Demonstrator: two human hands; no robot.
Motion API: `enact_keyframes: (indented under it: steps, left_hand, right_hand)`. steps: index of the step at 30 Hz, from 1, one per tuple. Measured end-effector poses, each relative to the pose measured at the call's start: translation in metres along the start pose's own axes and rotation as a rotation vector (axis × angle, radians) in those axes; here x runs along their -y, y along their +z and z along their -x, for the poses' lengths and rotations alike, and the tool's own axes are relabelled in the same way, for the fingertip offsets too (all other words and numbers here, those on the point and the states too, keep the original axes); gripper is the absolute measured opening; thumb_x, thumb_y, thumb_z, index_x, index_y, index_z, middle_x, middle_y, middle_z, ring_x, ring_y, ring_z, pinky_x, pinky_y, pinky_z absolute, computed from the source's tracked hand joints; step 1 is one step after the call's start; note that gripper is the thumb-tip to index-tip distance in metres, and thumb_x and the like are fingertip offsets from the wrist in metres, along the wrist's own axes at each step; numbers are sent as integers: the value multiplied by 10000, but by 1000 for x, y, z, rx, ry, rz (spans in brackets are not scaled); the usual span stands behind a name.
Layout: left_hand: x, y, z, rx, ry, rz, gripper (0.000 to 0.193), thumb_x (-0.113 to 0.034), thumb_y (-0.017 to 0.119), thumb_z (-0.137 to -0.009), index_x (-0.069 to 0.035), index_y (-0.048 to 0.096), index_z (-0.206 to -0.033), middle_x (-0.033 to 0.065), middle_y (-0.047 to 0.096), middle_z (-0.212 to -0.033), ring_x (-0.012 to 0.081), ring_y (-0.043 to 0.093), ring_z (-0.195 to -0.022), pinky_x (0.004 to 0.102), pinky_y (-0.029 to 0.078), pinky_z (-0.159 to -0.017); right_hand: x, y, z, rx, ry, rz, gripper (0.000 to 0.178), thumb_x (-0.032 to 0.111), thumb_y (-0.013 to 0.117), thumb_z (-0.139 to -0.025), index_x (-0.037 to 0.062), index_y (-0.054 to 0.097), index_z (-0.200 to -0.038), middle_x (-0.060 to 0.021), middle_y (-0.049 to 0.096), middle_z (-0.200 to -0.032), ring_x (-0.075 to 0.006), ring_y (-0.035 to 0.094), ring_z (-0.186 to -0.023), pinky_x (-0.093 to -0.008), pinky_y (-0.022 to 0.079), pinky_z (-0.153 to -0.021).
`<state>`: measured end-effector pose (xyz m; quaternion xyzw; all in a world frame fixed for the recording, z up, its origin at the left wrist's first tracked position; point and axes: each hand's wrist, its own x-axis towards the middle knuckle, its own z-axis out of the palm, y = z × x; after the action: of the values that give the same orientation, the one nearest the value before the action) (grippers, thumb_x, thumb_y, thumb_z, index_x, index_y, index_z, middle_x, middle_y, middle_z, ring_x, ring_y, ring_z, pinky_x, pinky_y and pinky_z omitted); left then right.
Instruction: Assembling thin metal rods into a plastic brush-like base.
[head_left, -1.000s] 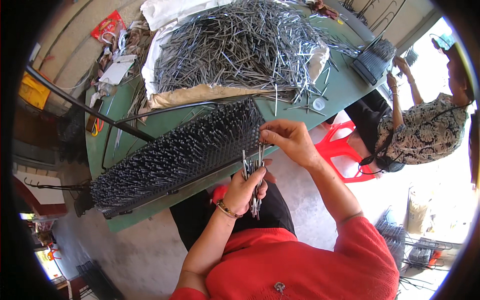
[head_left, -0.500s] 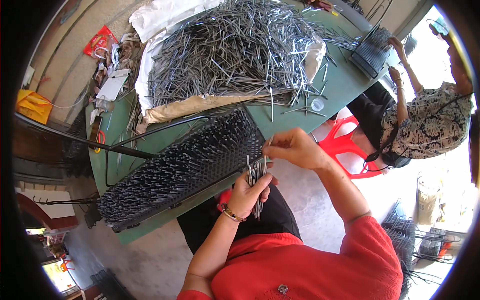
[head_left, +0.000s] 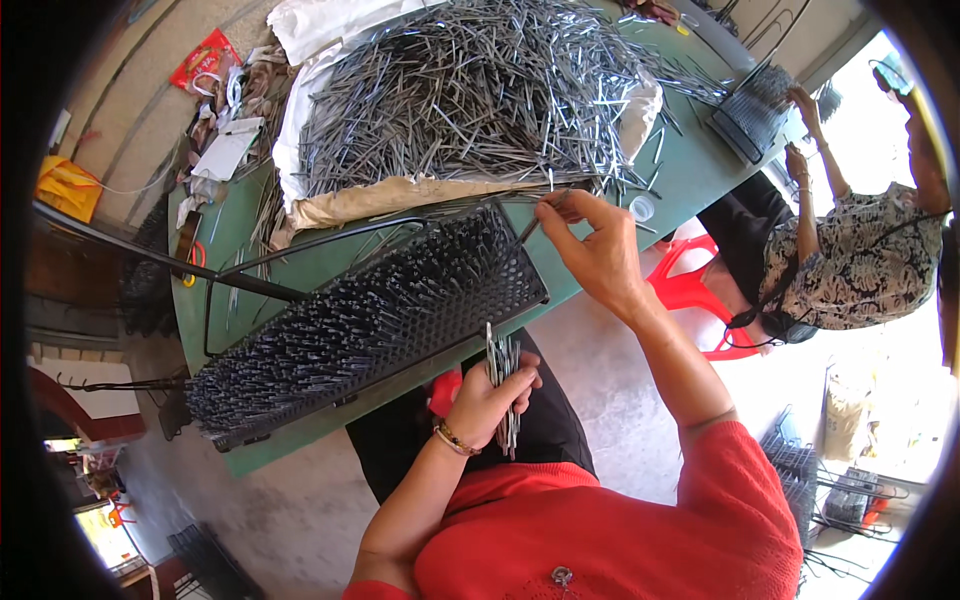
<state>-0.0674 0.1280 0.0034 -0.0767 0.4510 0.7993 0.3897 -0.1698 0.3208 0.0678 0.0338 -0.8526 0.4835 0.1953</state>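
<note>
At the upper right end of the black perforated rack (head_left: 508, 290), which lies aslant on the green surface (head_left: 702, 172), the fingers of the right hand (head_left: 605, 252) pinch a thin metal rod (head_left: 529, 229) near its top (whether the tip sits in a hole, I cannot tell). A light, steady pinch that lines it up with the standing rods (head_left: 320, 335) looks best, while the left hand (head_left: 488, 402), fingers wrapped around a bundle of rods (head_left: 502, 355) on the rack's near side, should hold them loosely, ends even.
</note>
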Motion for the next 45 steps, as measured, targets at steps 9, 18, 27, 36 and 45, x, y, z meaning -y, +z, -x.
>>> enact_keyframes:
  steps: [9,18,27,36,45]
  left_hand:
    - [68,-42,48,4,-117,-153,188,-129,592,-917,-19,555,-1064,58,607,-836,94,570,-653,232,478,-594]
    - [74,-56,68,88,-247,-42,235,-125,553,-930,-32,506,-1141,77,627,-900,153,634,-782,300,532,-678]
    - [45,-44,53,43,-94,29,233,-150,544,-932,-49,509,-1139,73,616,-861,120,581,-706,261,497,-623]
    - [36,-36,44,38,-22,3,256,-157,553,-933,-27,509,-1148,86,629,-877,102,546,-668,239,463,-593]
    - [31,-26,41,67,0,1,257,-144,557,-931,-18,525,-1152,96,632,-941,98,561,-728,237,477,-633]
  right_hand:
    - [5,15,0,-23,-167,156,116,70,685,-799,-26,664,-860,-117,671,-744,-194,661,-678,-292,501,-631]
    - [4,26,7,21,-233,222,109,88,690,-789,-8,662,-831,-125,664,-735,-215,661,-657,-311,504,-608]
    - [4,27,7,56,-217,244,126,108,674,-808,-12,656,-840,-134,662,-736,-228,664,-670,-315,515,-635]
    - [0,30,10,80,-80,129,166,100,688,-800,-2,669,-929,-115,680,-803,-208,668,-708,-317,515,-656]
    - [-8,28,15,131,-480,253,208,75,672,-802,33,653,-1005,-118,666,-928,-287,638,-825,-352,484,-732]
